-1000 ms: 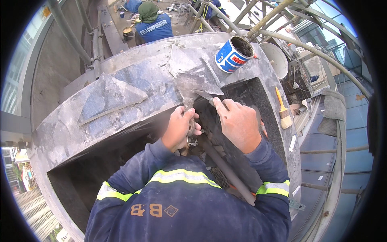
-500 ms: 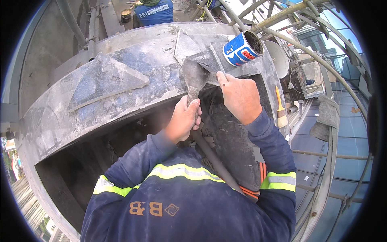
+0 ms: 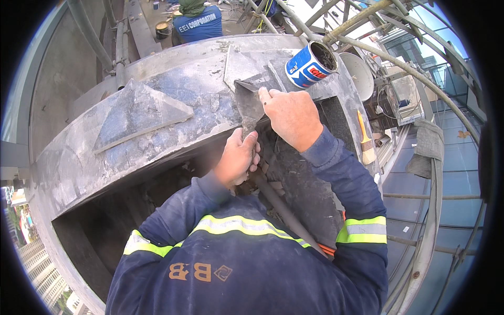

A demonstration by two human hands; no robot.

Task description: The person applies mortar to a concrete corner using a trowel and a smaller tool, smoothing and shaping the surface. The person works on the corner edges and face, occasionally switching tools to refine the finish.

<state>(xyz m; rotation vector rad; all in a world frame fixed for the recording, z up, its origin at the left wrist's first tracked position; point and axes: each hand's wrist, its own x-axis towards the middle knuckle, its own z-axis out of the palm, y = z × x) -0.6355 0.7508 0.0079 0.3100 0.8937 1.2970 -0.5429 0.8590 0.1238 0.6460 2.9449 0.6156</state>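
Note:
My left hand (image 3: 239, 157) is closed round the handle of a putty knife (image 3: 248, 105), its grey-smeared blade pointing away from me. My right hand (image 3: 294, 118) is closed, fingertips beside that blade. A thin flat scraper (image 3: 249, 85) lies across the blade's far end, mostly hidden by my right hand. Both hands are over the near edge of a curved grey ledge (image 3: 210, 105), above a dark opening. A blue and white can (image 3: 302, 69) with dark stuff inside stands tilted in view just beyond my right hand.
A paintbrush (image 3: 366, 139) with a yellow handle lies on the ledge at right. Behind it are a white bucket (image 3: 357, 76) and scaffold pipes (image 3: 409, 73). A triangular slab (image 3: 142, 113) lies at left. A pipe (image 3: 286, 210) runs through the opening. Another person (image 3: 198, 23) in blue is at the back.
My right hand has moved left with the scraper, across the putty knife's blade. My left hand still grips the putty knife. The view has shifted slightly.

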